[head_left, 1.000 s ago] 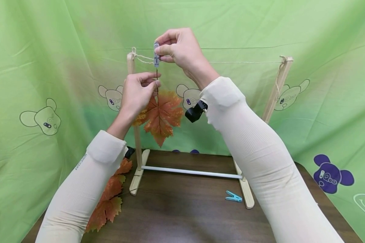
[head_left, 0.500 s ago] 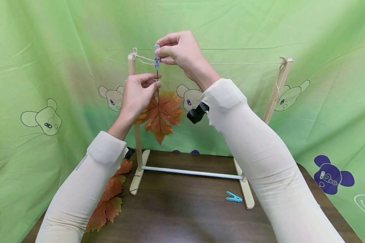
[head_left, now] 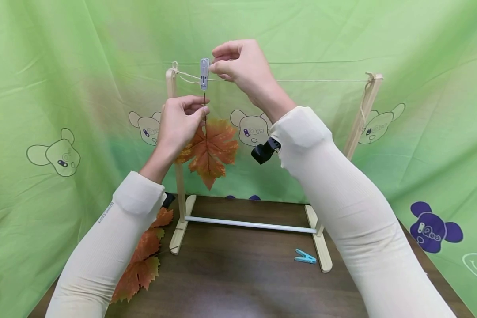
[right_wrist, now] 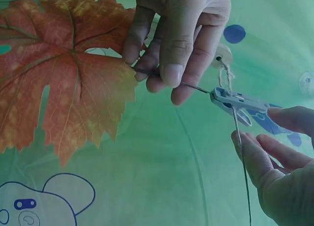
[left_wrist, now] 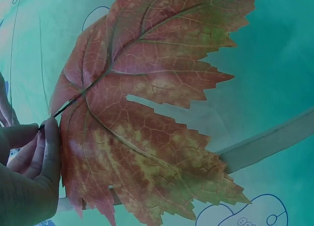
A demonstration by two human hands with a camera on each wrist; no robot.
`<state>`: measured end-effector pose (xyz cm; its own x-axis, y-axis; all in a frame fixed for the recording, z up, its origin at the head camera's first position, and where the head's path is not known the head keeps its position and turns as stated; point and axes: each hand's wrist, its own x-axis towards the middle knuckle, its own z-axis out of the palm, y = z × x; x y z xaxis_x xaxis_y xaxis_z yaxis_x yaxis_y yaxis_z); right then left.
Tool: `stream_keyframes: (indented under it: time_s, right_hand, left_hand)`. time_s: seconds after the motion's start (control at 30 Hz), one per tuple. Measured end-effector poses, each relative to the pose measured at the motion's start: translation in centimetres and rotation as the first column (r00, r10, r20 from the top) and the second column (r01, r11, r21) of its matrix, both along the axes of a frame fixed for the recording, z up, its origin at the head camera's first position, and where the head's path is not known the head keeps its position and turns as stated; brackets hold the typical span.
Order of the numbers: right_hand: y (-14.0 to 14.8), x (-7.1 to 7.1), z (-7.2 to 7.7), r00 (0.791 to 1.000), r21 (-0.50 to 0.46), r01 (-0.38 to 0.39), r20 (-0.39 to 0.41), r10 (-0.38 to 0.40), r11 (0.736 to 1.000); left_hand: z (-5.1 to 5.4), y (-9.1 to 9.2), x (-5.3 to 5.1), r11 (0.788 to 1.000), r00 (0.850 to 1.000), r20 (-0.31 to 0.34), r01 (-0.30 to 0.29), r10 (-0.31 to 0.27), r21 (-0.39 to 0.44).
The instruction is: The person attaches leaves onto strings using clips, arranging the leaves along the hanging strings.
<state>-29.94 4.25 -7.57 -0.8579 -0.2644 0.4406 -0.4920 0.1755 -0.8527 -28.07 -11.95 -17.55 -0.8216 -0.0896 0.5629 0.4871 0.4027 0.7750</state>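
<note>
Fingers [head_left: 196, 100] of the left hand [head_left: 176, 118] pinch the stem [right_wrist: 196, 87] of an orange maple leaf [head_left: 209, 152] hanging just below them, the relaxed right hand [head_left: 244, 65] just beside the grey clothespin [head_left: 204, 75] clipping it near the string's [head_left: 322, 81] left end.

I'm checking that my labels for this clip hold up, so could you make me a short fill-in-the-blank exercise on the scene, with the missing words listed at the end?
1. The left hand pinches the ______ of the orange maple leaf.
2. The gray clothespin is clipped to the ______ tied between the wooden posts.
3. The other clothespin, lying on the table, is coloured ______.
4. The low crossbar is coloured ______.

Missing words: stem; string; blue; white.
</note>
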Motion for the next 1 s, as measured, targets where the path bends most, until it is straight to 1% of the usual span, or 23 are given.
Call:
stream_keyframes:
  time_s: [0.2, 0.43, 0.7, 0.8, 1.0]
  right_hand:
    - [1.3, 0.8, -0.6, 0.998, -0.021, 0.004, -0.066, -0.005, 1.0]
    - [3.1, 2.1, -1.6, 0.99, 0.003, 0.034, -0.138, -0.033, 0.999]
    - [4.7, 4.1, -3.0, 0.985, 0.038, 0.035, -0.17, -0.029, 0.999]
    - [5.3, 4.7, -3.6, 0.986, 0.042, 0.029, -0.168, -0.022, 0.999]
    - [6.6, 5.5, -5.0, 0.985, 0.061, 0.029, -0.169, -0.018, 0.998]
  left_hand:
    - [0.1, 0.0, 0.0, 1.0, 1.0, 0.01, -0.004, 0.004, -0.009]
    - [0.1, -0.1, 0.1, 1.0, 1.0, -0.002, -0.024, 0.024, -0.021]
    - [-0.1, -0.5, 0.4, 0.997, 0.998, -0.02, -0.063, 0.063, -0.039]
    - [0.0, -0.5, 0.7, 0.998, 0.998, -0.035, -0.058, 0.057, -0.039]
    - [0.0, -0.9, 1.7, 0.999, 0.996, -0.08, -0.035, 0.033, -0.023]
